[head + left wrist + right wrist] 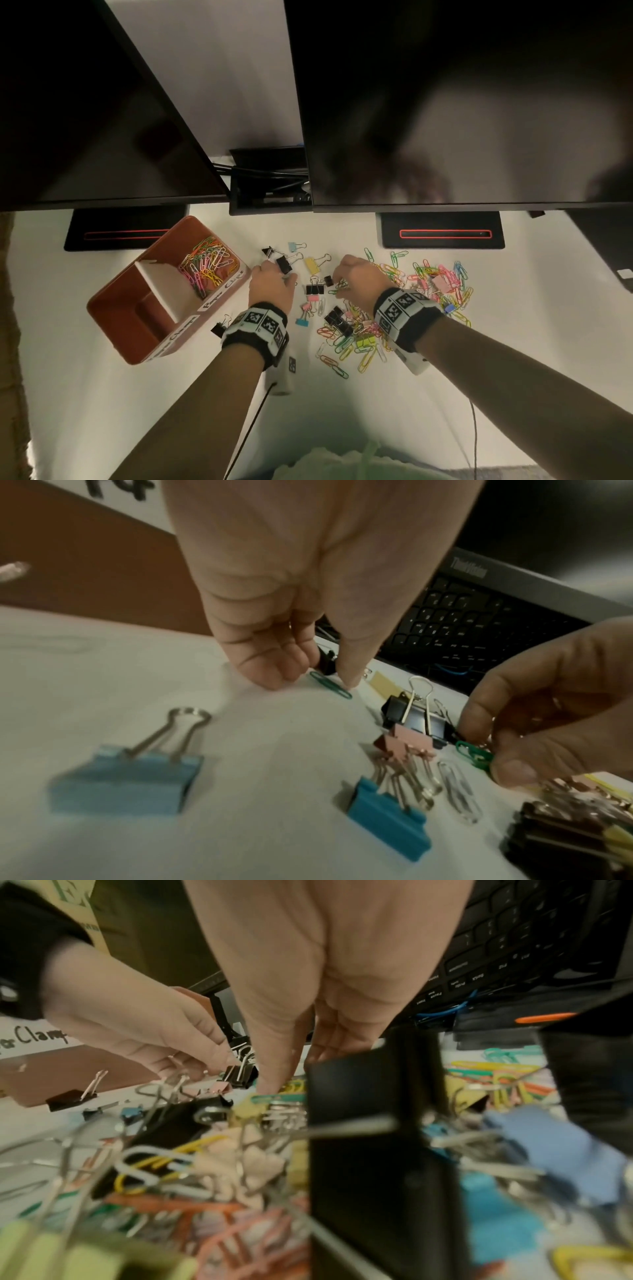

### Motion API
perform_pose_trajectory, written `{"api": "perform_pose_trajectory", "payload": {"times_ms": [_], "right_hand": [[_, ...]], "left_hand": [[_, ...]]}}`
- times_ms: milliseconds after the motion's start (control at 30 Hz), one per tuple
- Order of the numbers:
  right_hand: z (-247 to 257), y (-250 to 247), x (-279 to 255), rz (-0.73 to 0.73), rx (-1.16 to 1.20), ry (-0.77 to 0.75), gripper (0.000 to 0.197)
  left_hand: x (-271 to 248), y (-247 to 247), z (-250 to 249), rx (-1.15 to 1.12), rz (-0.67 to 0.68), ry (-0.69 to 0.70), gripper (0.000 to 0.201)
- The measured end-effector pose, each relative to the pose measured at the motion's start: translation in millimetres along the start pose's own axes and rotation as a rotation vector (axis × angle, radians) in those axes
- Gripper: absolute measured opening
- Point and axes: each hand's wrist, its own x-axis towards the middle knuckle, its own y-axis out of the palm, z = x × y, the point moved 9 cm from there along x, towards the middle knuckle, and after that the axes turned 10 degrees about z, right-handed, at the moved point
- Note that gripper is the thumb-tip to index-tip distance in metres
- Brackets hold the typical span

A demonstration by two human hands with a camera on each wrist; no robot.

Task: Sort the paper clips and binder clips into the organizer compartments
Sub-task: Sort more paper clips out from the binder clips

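left hand fingers curled, tips on green paper clip flat on table | long axis slants toward right hand, itself pinching green clips | organizer lies to the left

"Clamp" on organizer label, "ThinkVision" on monitor bezel

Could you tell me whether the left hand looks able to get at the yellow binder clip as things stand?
Probably yes. The yellow binder clip lies alone on bare table, just right of the left hand. Only a black binder clip sits near the fingertips, off to the side, and the right hand works further right.
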Motion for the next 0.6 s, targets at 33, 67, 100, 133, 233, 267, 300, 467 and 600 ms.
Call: {"api": "perform_pose_trajectory", "payload": {"times_ms": [33, 67, 100, 133, 233, 267, 300, 467, 600], "right_hand": [[0, 1, 1, 0.008, 0.004, 0.002, 0.025], [1, 2, 2, 0.015, 0.004, 0.003, 0.024], [1, 4, 3, 0.023, 0.0, 0.004, 0.024], [0, 4, 3, 0.025, -0.004, 0.006, 0.024], [-4, 5, 4, 0.029, -0.001, 0.023, 0.022], [-6, 6, 3, 0.037, 0.006, 0.034, 0.022], [-8, 6, 2, 0.046, 0.018, 0.046, 0.023], [-12, 4, 0, 0.054, 0.045, 0.082, 0.017], [-10, 3, -1, 0.059, 0.007, 0.086, 0.015]], "left_hand": [[3, 1, 1, -0.009, -0.006, -0.008, 0.037], [6, 2, 2, -0.017, -0.009, -0.011, 0.034], [9, 3, 3, -0.03, -0.011, -0.01, 0.031], [10, 3, 5, -0.054, -0.014, -0.009, 0.027], [11, 4, 10, -0.114, -0.029, 0.024, 0.02], [10, 4, 10, -0.115, -0.029, 0.042, 0.021], [9, 4, 10, -0.113, -0.028, 0.059, 0.021], [3, 9, 13, 0.012, 0.038, 0.094, 0.009], [-8, 6, -4, 0.206, 0.075, 0.216, 0.008]]}}
